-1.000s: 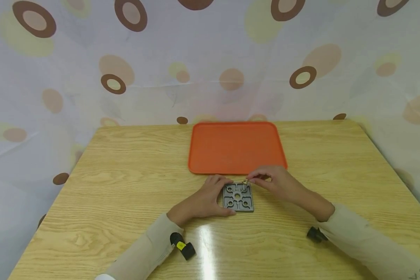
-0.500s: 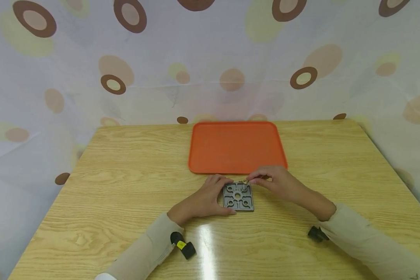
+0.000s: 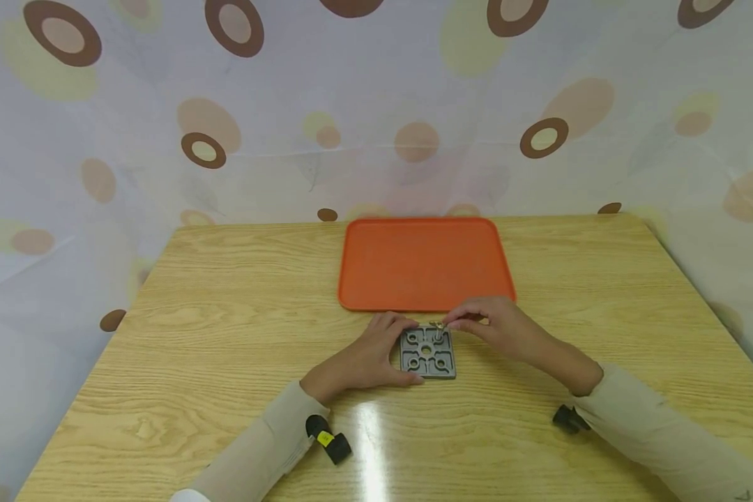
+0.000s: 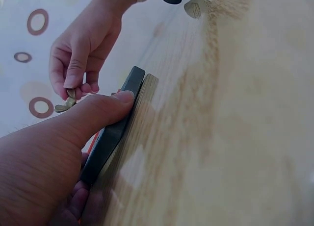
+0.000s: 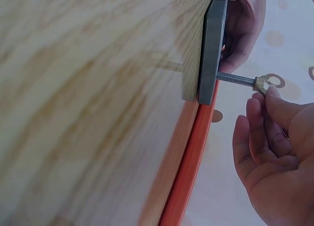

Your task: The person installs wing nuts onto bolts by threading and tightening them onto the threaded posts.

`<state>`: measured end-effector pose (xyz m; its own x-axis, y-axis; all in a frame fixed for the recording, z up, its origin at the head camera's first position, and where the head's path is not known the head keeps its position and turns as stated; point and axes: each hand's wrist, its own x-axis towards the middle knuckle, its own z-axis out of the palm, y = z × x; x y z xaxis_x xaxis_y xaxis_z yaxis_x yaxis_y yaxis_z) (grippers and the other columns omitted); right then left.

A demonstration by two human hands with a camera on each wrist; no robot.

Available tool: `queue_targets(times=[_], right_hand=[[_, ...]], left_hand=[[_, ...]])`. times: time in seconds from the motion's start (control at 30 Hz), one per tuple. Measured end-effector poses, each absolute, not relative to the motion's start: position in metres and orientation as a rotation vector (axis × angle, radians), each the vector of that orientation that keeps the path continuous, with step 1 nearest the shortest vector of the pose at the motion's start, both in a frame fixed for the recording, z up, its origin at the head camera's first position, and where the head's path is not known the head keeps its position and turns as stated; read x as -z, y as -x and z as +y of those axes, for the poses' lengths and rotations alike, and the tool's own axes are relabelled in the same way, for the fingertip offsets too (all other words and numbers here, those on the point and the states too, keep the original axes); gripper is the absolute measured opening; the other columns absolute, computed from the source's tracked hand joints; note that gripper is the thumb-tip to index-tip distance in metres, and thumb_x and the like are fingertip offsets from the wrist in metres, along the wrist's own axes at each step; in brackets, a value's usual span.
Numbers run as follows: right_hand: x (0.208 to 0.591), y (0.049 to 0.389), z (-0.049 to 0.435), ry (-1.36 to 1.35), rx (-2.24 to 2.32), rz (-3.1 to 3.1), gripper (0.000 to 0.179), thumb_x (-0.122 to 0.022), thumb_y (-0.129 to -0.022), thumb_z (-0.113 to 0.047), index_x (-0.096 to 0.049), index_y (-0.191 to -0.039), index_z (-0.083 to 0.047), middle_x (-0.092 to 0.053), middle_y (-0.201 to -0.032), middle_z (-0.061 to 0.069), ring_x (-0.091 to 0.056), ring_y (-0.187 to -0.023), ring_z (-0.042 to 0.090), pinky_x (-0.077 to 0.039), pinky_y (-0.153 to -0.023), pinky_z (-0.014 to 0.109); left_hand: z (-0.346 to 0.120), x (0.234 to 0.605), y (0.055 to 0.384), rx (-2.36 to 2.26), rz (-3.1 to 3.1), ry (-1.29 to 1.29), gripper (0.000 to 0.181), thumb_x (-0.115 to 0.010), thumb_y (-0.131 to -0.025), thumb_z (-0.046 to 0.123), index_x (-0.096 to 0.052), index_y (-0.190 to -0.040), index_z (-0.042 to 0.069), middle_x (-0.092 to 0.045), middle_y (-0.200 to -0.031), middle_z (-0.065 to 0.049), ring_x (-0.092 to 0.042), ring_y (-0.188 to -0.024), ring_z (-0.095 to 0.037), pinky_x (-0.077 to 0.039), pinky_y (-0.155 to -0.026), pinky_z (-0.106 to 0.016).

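A square grey metal plate [image 3: 427,369] with several round holes lies flat on the wooden table. My left hand [image 3: 367,357] grips it from the left, thumb on the near edge and fingers at the far edge. From the plate's far right corner hole rises a threaded bolt [image 5: 236,79], upright on the plate. A brass wing nut [image 5: 260,84] sits at the bolt's outer end. My right hand [image 3: 502,326] pinches that wing nut between thumb and fingertips, also seen in the left wrist view. The bolt's lower end is hidden in the plate.
An orange tray [image 3: 427,261] lies just behind the plate, its near rim close to both hands. The wooden table [image 3: 245,279] runs back to a patterned cloth [image 3: 376,104]. Black wrist cameras hang under both sleeves.
My right fingers and the wing nut have turned slightly; its wings show at a different angle. My left hand and the plate stay in place.
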<state>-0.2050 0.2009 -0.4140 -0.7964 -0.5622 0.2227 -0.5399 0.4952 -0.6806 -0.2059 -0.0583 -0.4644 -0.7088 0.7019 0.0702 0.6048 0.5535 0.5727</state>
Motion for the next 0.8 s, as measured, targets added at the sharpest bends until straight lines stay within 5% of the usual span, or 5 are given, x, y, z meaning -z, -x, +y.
queue_targets(times=[0.8], right_hand=[[0.4206,0.2074,0.2008,0.981,1.24,2.644,0.023,-0.064,-0.087,-0.015,-0.067,-0.109,-0.01,-0.067,-0.1,-0.001,-0.062,-0.087,0.012,-0.05,-0.075,0.032]], left_hand=[[-0.058,0.4656,0.205,-0.882,2.617,-1.103,0.087,-0.069,-0.07,0.061,-0.038,-0.138,0.016,-0.037,-0.124,0.004,-0.029,-0.115,-0.014,-0.033,-0.094,-0.032]])
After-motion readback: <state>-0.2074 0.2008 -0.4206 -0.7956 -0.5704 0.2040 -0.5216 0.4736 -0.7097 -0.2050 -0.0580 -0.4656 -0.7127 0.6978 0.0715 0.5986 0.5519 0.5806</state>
